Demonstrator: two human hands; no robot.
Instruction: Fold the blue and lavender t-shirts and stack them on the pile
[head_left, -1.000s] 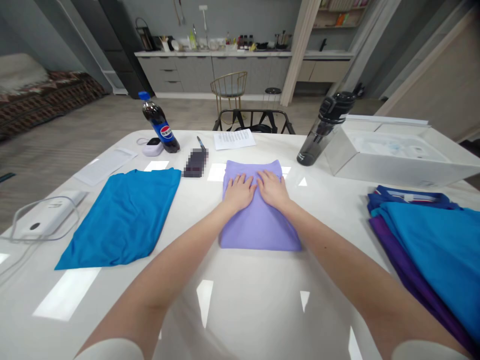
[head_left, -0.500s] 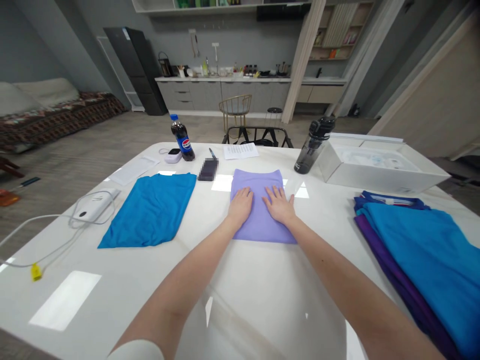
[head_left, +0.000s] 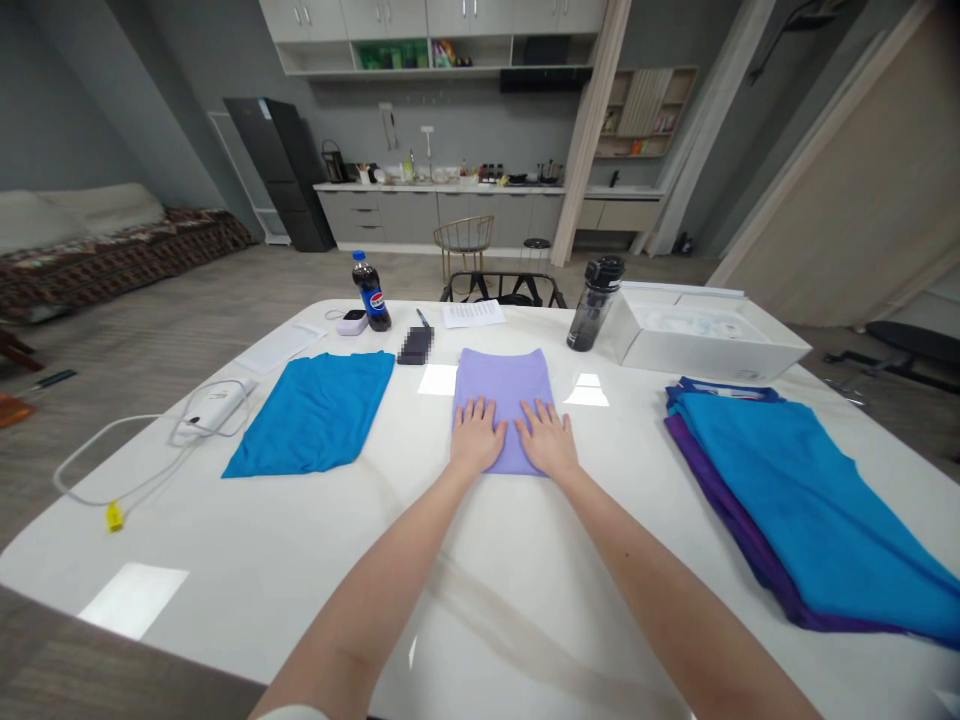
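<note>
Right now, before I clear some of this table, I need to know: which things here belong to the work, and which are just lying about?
Belonging to the work: left hand and right hand, flat on the folded lilac garment; the blue garment; the blue and purple clothing pile.

Lying about: Pepsi bottle, dark water bottle, white box, printed sheet.

Left hand (head_left: 475, 436), right hand (head_left: 547, 441), both flat on folded lilac garment (head_left: 504, 385), white table (head_left: 330, 540)
</note>
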